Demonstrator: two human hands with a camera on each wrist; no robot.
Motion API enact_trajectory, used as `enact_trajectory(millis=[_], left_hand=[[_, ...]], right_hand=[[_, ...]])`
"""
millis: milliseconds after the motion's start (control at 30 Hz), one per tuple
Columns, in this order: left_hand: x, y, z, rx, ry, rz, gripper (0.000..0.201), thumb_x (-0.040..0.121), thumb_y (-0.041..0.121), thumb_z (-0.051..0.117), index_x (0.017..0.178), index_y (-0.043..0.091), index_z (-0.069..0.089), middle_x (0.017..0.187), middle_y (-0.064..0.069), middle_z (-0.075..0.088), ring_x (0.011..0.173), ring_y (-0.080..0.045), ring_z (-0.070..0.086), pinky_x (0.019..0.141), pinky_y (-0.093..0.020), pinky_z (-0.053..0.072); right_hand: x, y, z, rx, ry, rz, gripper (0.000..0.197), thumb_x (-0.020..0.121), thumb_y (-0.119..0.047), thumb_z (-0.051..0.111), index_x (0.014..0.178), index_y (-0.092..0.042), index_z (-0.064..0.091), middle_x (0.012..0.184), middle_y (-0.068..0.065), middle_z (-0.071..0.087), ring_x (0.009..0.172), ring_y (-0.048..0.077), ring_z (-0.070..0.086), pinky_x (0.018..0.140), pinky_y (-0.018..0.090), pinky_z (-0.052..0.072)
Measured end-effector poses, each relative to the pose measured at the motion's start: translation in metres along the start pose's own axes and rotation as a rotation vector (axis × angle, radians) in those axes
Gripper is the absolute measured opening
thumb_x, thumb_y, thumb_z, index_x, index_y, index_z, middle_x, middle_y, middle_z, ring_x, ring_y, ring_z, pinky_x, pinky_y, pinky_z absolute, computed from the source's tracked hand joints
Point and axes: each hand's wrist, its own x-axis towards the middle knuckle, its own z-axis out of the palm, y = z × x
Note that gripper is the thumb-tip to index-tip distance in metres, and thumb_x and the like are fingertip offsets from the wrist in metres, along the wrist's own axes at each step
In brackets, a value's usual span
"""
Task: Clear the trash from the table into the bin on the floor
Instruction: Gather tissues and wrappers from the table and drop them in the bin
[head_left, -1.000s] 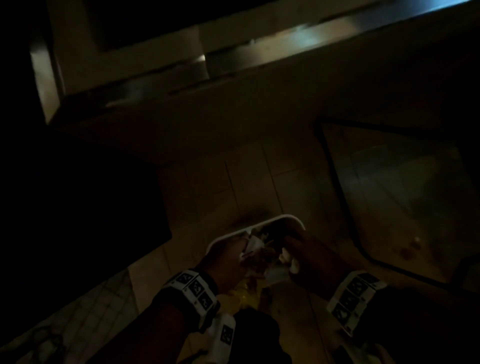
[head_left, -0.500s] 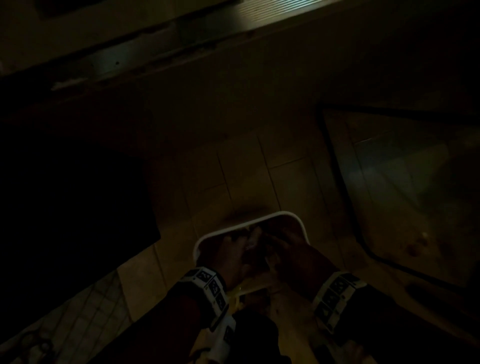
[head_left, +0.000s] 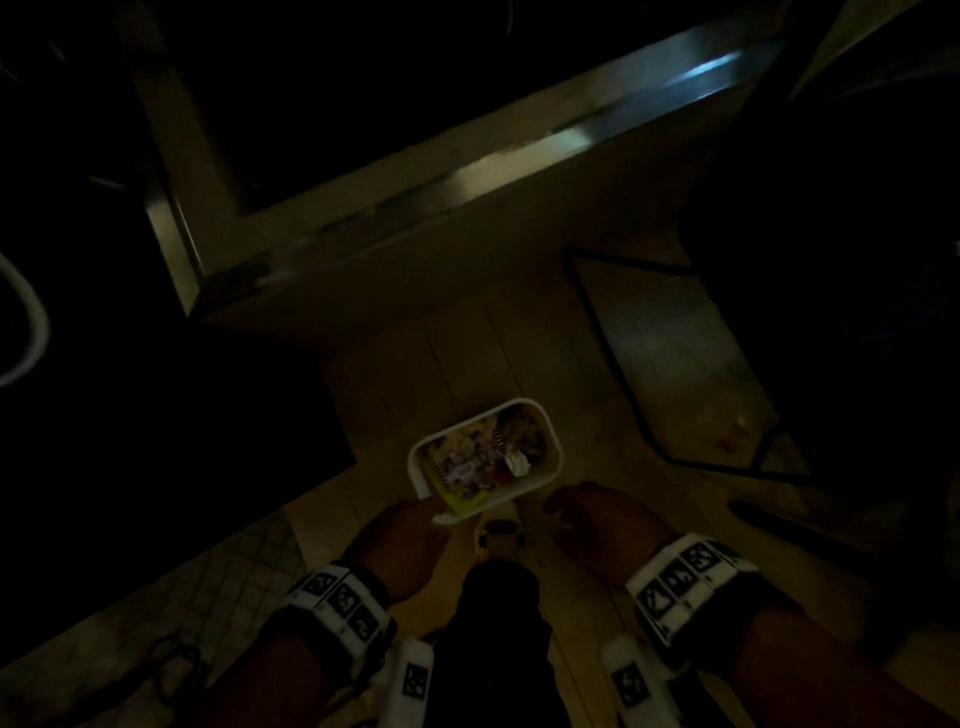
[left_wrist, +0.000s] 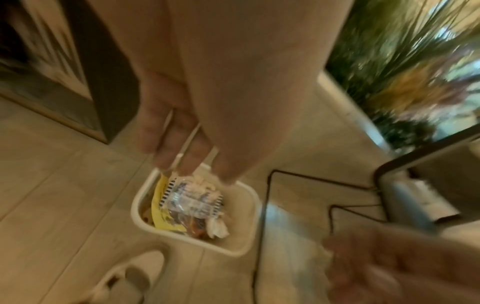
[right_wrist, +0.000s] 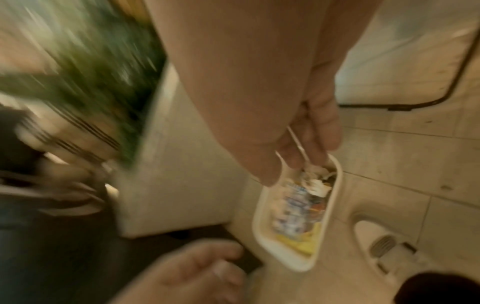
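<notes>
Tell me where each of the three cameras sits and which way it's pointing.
Head: worn on the head, aimed down at the white bin on the tiled floor; both hands, left hand and right hand, show with their wristbands, held above the bin's near edge.
Left wrist: looks along the left hand's fingers down into the bin; the right hand is blurred at lower right.
Right wrist: looks along the right hand's fingers down at the bin; a slipper shows.
Shared: all three show the bin's trash, including the yellow wrapper.

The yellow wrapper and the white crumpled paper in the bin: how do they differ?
The yellow wrapper is a long smooth strip along one wall of the bin; the white crumpled paper is a small wad away from it. Both lie in the bin among trash.
</notes>
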Motion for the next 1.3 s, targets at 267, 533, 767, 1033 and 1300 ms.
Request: enact_trajectory(millis=[267, 533, 767, 1033, 1300], left_hand=[[-0.130, 0.105, -0.040, 0.401, -0.207, 0.106, 0.036, 0.101, 0.036, 0.042, 0.121, 0.012, 0.058, 0.116, -0.002, 0.058, 0.105, -0.014, 0.054, 0.082, -0.020, 0.037], [-0.174, 0.208, -0.015, 0.947, -0.323, 0.381, 0.064, 0.074, 0.073, 0.039, 0.110, 0.027, 0.065, 0.111, 0.009, 0.067, 0.099, -0.002, 0.062, 0.091, -0.025, 0.048], [-0.225, 0.343, 0.076, 1.167, -0.354, 0.593, 0.028, 0.090, 0.042, 0.055, 0.108, 0.024, 0.066, 0.115, 0.011, 0.066, 0.103, -0.001, 0.060, 0.089, -0.014, 0.044], [-0.281, 0.508, 0.233, 0.916, -0.079, 0.926, 0.011, 0.096, 0.034, 0.054, 0.086, 0.032, 0.057, 0.078, 0.008, 0.059, 0.070, -0.006, 0.056, 0.062, -0.021, 0.043], [-0.288, 0.641, 0.365, 0.819, -0.040, 1.042, 0.012, 0.097, 0.032, 0.052, 0.100, 0.023, 0.060, 0.085, -0.001, 0.061, 0.076, -0.019, 0.056, 0.066, -0.029, 0.040]], right_hand=[[-0.231, 0.018, -0.006, 0.307, 0.204, -0.024, 0.025, 0.095, -0.026, 0.055, 0.117, -0.016, 0.062, 0.112, -0.004, 0.063, 0.103, 0.009, 0.057, 0.088, 0.017, 0.044], [-0.405, 0.136, 0.127, 0.431, 0.343, 0.275, 0.033, 0.092, -0.044, 0.042, 0.101, -0.022, 0.066, 0.104, -0.004, 0.066, 0.098, 0.019, 0.062, 0.077, 0.022, 0.043], [-0.489, 0.194, 0.276, 0.855, 0.439, 0.482, 0.029, 0.100, -0.033, 0.040, 0.123, -0.024, 0.056, 0.134, 0.001, 0.055, 0.121, 0.020, 0.051, 0.099, 0.024, 0.039], [-0.586, 0.276, 0.330, 1.101, 0.671, 0.453, 0.018, 0.093, -0.044, 0.049, 0.106, -0.033, 0.056, 0.100, -0.015, 0.060, 0.082, 0.000, 0.058, 0.070, 0.011, 0.048], [-0.653, 0.347, 0.296, 1.061, 0.935, 0.420, 0.010, 0.093, -0.031, 0.056, 0.088, -0.034, 0.064, 0.076, -0.002, 0.067, 0.061, 0.004, 0.060, 0.061, 0.023, 0.052]])
